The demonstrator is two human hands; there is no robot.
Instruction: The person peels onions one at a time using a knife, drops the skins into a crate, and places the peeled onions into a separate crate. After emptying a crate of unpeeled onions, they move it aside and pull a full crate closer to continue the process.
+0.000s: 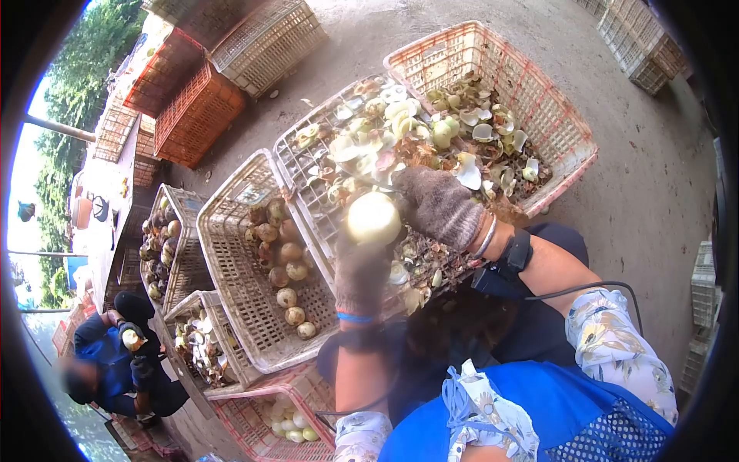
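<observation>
In my gloved left hand [362, 277], blurred by motion, is a pale peeled onion [373, 218], its round side facing up. My gloved right hand [443, 206] is closed just beside it, with a thin knife blade [375, 182] seeming to stick out toward the left; its handle is hidden in the fist. Beneath both hands, onion skins and pale outer layers [362, 142] lie over an upturned lattice crate [296, 146]. More peelings fill part of a red-stained white crate [558, 119] beyond my right hand.
To the left, a tilted crate [231, 223] holds unpeeled brown onions [291, 252]. Below it, a pinkish crate [231, 412] contains peeled onions [292, 425]. A co-worker [127, 362] sits at the far left holding an onion. Orange crates [196, 115] stand at upper left. A cable [608, 285] runs from my right wrist.
</observation>
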